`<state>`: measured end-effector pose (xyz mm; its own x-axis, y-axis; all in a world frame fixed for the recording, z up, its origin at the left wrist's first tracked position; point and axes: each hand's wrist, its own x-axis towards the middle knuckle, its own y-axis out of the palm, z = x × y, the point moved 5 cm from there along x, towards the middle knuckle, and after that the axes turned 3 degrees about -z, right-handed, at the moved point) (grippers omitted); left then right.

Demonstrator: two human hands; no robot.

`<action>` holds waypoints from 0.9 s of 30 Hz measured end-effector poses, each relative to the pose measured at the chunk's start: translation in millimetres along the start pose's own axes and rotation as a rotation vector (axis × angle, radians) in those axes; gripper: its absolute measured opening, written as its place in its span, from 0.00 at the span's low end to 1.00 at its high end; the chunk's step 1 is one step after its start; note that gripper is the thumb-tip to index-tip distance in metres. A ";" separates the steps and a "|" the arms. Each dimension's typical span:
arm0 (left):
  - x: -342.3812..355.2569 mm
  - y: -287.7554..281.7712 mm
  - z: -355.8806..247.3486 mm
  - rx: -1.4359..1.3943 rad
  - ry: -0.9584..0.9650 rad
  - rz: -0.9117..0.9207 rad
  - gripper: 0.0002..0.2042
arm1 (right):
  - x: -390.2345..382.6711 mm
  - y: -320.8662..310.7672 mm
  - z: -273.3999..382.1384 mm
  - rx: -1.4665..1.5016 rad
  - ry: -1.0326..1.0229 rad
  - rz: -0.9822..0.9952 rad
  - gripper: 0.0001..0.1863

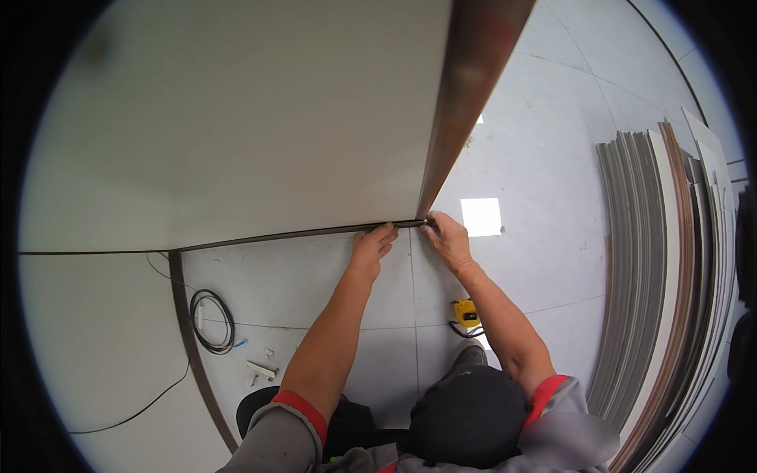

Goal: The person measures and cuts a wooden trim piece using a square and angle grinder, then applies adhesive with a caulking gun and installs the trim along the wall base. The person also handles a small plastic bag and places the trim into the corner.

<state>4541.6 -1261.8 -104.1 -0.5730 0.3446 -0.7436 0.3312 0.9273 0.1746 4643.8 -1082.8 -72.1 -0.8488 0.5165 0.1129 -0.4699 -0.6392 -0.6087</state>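
A narrow dark trim strip (315, 232) runs along the foot of a large pale wall panel (260, 118), up to a brown metallic corner post (465, 87). My left hand (373, 246) is on the strip a little left of the post, its fingers partly curled against it. At the foot of the post my right hand (449, 243) is closed, thumb and fingers pinching the end of the strip. The fingers hide the exact joint between strip and post.
A yellow tape measure (466, 313) lies on the tiled floor by my shoe (471, 352). On the left are a coiled black cable (194, 319) and a small pale fitting (261, 369). Long grey, white and brown panels (635, 268) are stacked on the right.
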 end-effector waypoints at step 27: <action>-2.2 -0.5 -1.7 0.003 0.009 0.001 0.21 | -0.5 -2.0 -3.7 0.008 -0.075 -0.039 0.11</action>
<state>4541.5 -1262.7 -101.5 -0.5798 0.3468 -0.7373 0.3341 0.9265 0.1731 4646.0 -1079.7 -73.8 -0.8456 0.4969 0.1953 -0.5046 -0.6244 -0.5962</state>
